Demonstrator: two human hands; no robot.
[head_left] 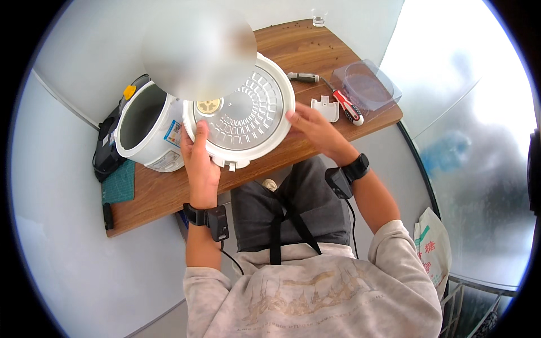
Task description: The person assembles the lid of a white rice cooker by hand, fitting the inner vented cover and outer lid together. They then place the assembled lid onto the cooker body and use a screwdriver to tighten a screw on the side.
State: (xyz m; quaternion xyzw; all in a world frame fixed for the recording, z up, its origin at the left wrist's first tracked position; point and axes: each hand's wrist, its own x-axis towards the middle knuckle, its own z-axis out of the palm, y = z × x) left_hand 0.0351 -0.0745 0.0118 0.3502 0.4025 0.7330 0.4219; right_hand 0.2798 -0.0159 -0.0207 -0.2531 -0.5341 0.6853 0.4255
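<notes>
A round white rice cooker lid (265, 121) is between my hands, its metal inner side with rows of slots facing up. My left hand (198, 163) grips its left rim, thumb on top. On the opposite rim my right hand (315, 128) is closed, thumb over the edge. A blurred round patch hides the lid's far-left part. Left of it stands the white rice cooker body (173, 121), tilted in view, its top uncovered. Right of my right hand lie a small white plastic cover (325, 107) and a red-and-white screwdriver (348, 107).
A grey-handled tool (304, 77) lies beyond the lid. A clear plastic box (389, 90) sits at the wooden table's (293, 42) right edge, a small clear cup (319, 20) at the far end near scattered dark bits. A black case (107, 138) and green mat (119, 186) are at left.
</notes>
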